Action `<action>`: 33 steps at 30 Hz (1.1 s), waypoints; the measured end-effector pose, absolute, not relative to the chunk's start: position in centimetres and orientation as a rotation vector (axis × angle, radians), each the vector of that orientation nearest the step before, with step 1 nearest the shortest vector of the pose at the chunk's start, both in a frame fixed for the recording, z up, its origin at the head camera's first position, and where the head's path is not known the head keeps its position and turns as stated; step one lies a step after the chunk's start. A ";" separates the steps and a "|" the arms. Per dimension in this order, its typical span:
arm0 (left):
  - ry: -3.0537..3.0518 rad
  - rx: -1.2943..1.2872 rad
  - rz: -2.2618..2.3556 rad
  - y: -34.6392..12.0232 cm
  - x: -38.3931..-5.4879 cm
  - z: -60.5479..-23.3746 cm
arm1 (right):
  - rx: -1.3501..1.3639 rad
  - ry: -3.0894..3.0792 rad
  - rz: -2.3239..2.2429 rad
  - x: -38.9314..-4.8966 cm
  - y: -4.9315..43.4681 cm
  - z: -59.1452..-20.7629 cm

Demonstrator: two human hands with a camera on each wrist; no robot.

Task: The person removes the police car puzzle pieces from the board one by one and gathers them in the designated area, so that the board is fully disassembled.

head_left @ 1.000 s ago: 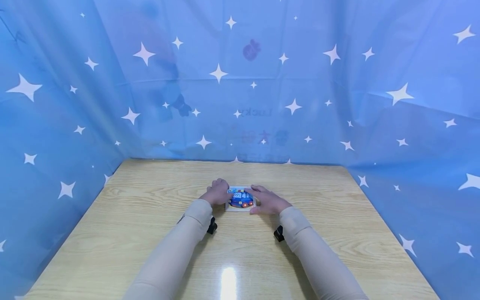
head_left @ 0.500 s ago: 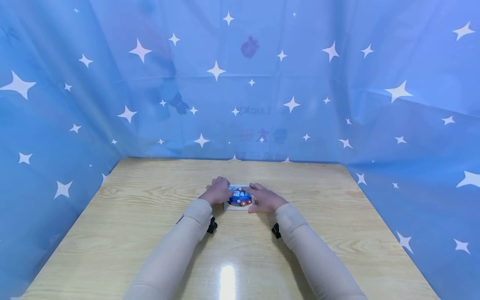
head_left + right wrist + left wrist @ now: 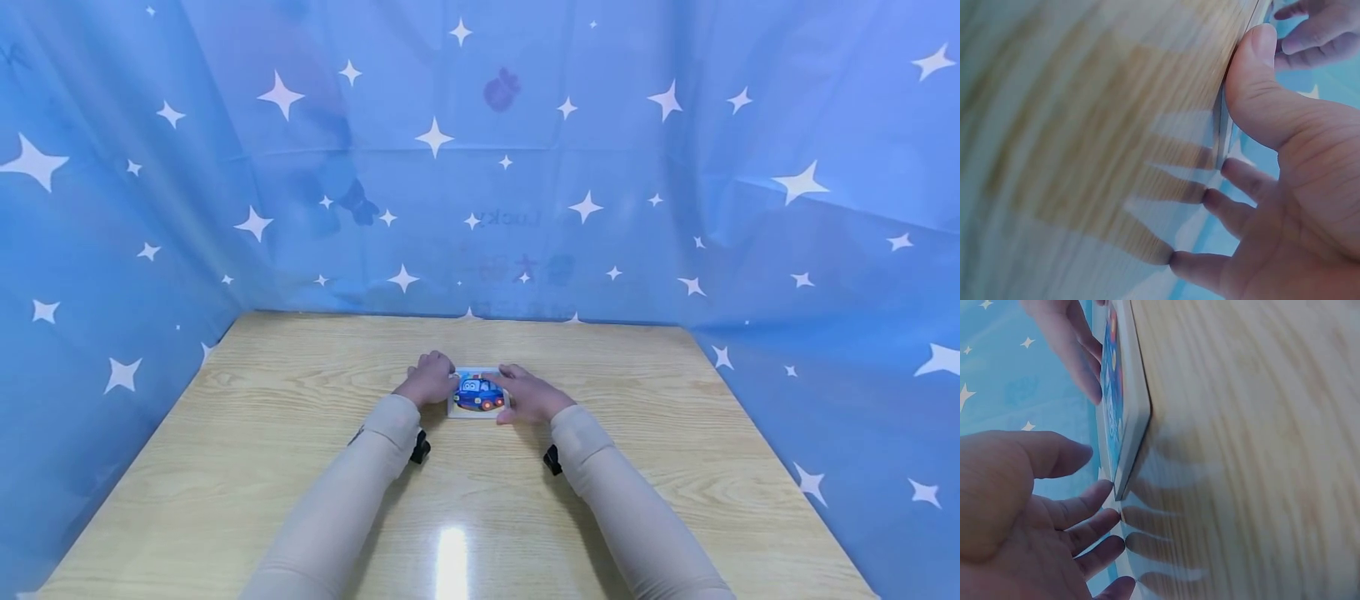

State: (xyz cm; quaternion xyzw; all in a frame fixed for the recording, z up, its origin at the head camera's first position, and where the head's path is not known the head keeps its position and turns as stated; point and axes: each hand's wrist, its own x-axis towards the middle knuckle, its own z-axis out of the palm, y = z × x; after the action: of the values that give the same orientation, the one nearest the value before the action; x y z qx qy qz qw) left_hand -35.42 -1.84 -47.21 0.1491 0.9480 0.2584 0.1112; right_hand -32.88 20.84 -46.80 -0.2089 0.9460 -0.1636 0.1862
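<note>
A small picture board (image 3: 477, 404) with a blue cartoon car and a white border lies flat on the wooden table. My left hand (image 3: 429, 379) is at its left end; in the left wrist view its fingertips (image 3: 1104, 490) meet the tabletop beside the board's corner, and the thumb is raised. Across the right end reaches my right hand (image 3: 531, 396), one finger over the picture and the thumb by the near right corner. In the right wrist view this thumb (image 3: 1263, 47) overlaps the board's edge, while spread fingertips rest on the table.
The pale wooden table (image 3: 300, 500) spreads around the board, with a bright light reflection near its front. Blue curtains (image 3: 480, 167) printed with white stars stand along the back and sides. Small black devices (image 3: 553, 460) sit at both wrists.
My left hand has shifted slightly left, uncovering more of the car's front. The right hand keeps its place at the right end, and the head view has moved a little.
</note>
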 end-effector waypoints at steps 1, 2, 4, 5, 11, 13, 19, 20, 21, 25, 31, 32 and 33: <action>2.779 0.442 0.764 -1.8 -35.5 -47.2 | -0.589 2.664 -0.452 -32.9 20.8 -46.8; 2.771 0.446 0.771 -1.8 -35.5 -47.3 | -0.585 2.664 -0.448 -32.9 20.8 -46.8; 2.757 0.455 0.782 -1.7 -35.6 -47.3 | -0.580 2.664 -0.444 -32.9 20.8 -46.8; 2.748 0.458 0.787 -1.7 -35.6 -47.3 | -0.576 2.664 -0.438 -32.9 20.8 -46.8; 2.725 0.465 0.809 -1.7 -35.7 -47.7 | -0.558 2.652 -0.435 -32.9 20.8 -47.0; 2.724 0.462 0.814 -1.8 -35.6 -47.8 | -0.548 2.645 -0.449 -32.9 20.8 -47.1; 2.733 0.442 0.890 -1.7 -35.6 -47.9 | -0.523 2.646 -0.446 -33.0 20.7 -47.2; 2.733 0.439 0.910 -1.7 -35.7 -47.9 | -0.523 2.649 -0.444 -33.0 20.7 -47.1; 2.730 0.438 0.927 -1.7 -35.7 -47.9 | -0.524 2.653 -0.444 -33.0 20.7 -47.1; 2.736 0.461 0.935 -1.9 -35.8 -48.0 | -0.521 2.657 -0.458 -33.0 20.8 -47.0; 2.812 0.524 0.833 -2.5 -36.1 -48.3 | -0.533 2.646 -0.476 -33.0 20.6 -47.0; 2.831 0.530 0.817 -2.5 -36.2 -48.3 | -0.537 2.644 -0.481 -33.0 20.7 -47.0; 2.849 0.539 0.797 -2.6 -36.2 -48.2 | -0.539 2.642 -0.483 -32.9 20.7 -47.0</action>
State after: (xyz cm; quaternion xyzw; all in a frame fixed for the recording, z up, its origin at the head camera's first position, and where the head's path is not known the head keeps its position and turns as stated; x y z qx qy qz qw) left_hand -36.24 -2.56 -48.22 0.1788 0.9453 0.2643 0.0671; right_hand -32.94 20.65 -46.95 -0.1928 0.9450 -0.1728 0.2000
